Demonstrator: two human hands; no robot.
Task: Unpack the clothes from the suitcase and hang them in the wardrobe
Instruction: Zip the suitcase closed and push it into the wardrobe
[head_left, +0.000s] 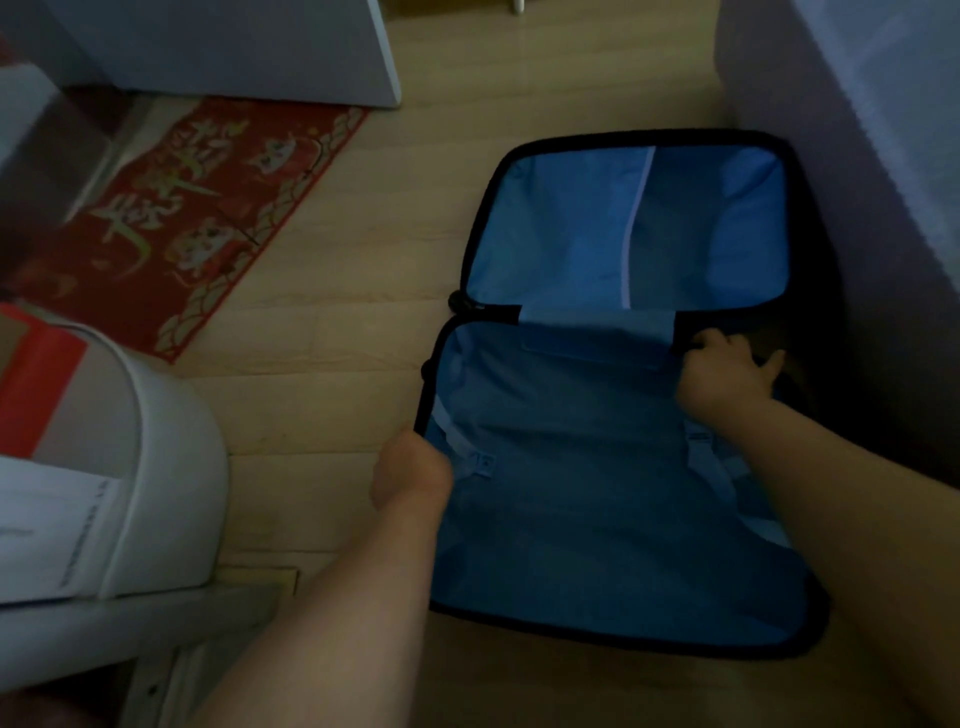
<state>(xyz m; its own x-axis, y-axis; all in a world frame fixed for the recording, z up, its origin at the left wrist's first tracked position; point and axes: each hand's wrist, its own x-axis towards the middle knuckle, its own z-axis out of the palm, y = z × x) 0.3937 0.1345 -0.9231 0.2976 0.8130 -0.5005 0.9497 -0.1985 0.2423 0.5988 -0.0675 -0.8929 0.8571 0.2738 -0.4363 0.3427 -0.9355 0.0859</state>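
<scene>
Blue lining on show across the suitcase (597, 545), spread flat in two halves on the floor (337, 312), tight to its right edge and well apart from the red mat (192, 218) at the far left. No clothes visible in either half; possibly tucked behind the zipped panel (636, 223) of the far half, impossible to say. Hands apart: right hand (727, 376) curled over the right rim just by the hinge, left hand (410, 478) against the left rim of the near half, fingers hidden, so grip impossible to confirm. Looks like steadying the shell before a search. Best done calmly: keep the right rim pinned, free the left hand, run the zip along its pale line fully before lifting the panel, and fold the loose straps (480, 462) of the near half aside. Lift any garment by the shoulders, not by a sleeve, ready for a hanger.
</scene>
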